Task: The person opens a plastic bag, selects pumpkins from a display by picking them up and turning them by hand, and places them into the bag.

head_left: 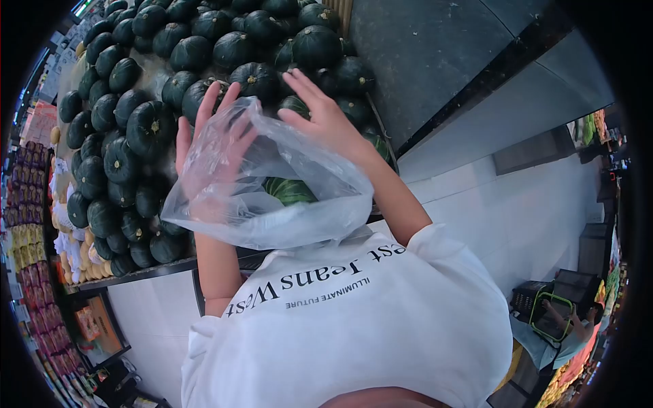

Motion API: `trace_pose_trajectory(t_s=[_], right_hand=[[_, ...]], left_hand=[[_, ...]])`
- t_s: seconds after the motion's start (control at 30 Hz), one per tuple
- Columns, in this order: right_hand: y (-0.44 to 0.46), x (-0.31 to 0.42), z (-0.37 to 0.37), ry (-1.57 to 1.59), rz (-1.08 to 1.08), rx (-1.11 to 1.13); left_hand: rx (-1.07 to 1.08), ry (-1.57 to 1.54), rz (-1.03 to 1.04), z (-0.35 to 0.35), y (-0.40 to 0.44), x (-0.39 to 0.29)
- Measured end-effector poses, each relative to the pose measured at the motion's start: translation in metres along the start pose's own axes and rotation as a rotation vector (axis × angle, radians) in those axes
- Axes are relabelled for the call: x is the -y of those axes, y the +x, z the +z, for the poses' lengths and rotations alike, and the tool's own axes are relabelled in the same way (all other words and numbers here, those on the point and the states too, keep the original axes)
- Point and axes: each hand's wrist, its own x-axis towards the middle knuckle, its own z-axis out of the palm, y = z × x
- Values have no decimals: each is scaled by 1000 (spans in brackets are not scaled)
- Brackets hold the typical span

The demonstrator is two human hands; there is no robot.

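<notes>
A clear plastic bag (272,228) is spread in front of my chest, its mouth wide. My left hand (219,139) has its fingers stretched apart, and the bag's thin film covers much of the palm and wrist. Whether that hand is inside the bag or behind it I cannot tell. My right hand (321,114) is raised at the bag's right upper side, fingers extended and gripping nothing. A green striped squash (289,192) shows within the bag's outline, partly hidden by the film. Just beyond my fingertips lie dark green squashes (254,80).
Many more dark squashes (151,129) are heaped on the stand to the left and ahead. A grey panel (435,61) rises at the right. At far left are packaged goods (41,272). A person with a black basket (534,299) is at the lower right.
</notes>
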Motion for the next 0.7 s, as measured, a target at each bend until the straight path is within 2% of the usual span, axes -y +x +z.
trace_pose_trajectory(t_s=[0.2,0.3,0.43,0.53,0.63,0.67,0.7], right_hand=[[-59,12,-56,604,440,3],[-94,13,-70,776,334,215],[-102,42,-50,528,212,403],[-97,61,-25,329,135,430],[-97,47,17,212,-43,323],[-99,56,18,263,7,304],[-98,63,18,200,-33,273]], left_hand=[[-101,243,105,-42,-66,-5],[-82,508,120,-53,-97,4],[49,820,209,-55,-98,30],[132,785,245,-52,-84,49],[137,669,226,-33,-85,59],[149,730,226,-25,-88,59],[159,789,224,-22,-92,60]])
